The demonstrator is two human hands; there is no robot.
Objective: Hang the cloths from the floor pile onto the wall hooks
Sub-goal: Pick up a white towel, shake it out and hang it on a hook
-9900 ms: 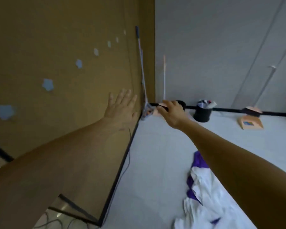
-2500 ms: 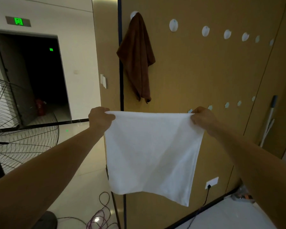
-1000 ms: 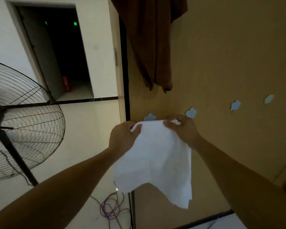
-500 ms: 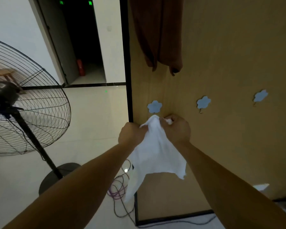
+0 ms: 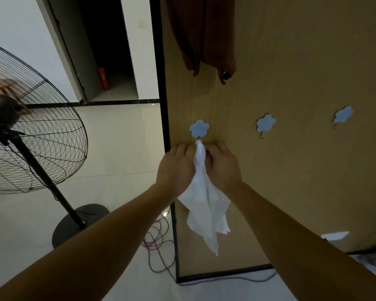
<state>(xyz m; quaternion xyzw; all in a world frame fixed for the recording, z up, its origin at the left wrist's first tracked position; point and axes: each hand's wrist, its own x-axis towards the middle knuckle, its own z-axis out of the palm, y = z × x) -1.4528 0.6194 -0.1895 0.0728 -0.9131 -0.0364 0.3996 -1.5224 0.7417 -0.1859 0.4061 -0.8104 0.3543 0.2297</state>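
Gripping the gathered top of a white cloth (image 5: 204,205) between them, the left hand (image 5: 176,168) and the right hand (image 5: 223,168) met at the centre of the frame, close against a tan wall panel (image 5: 291,170). Both hands had their fingers curled in around the bunched fabric, one on each side of it. The cloth's narrow peak rose between the two hands to just under the leftmost flower-shaped hook (image 5: 199,128), a pale blue one. Whether the fabric had caught on the small metal prong below the flower could not be told. Below the hands the rest of the cloth hung loose in folds, ending in a point at lower centre.

Two more blue flower hooks sat along the same row to the right, the second hook (image 5: 266,123) near and the third hook (image 5: 343,114) farther off, both bare. A brown towel (image 5: 204,33) hung down the panel from the top centre edge of the frame, its lower end well above the hands. A white wall socket (image 5: 334,235) showed low on the panel at lower right.

On the left stood a black pedestal fan (image 5: 30,127) on a pale floor, with tangled cables (image 5: 159,242) lying near the panel's foot. A dark doorway (image 5: 104,51) opened at upper left, with a red fire extinguisher (image 5: 103,78) inside it.
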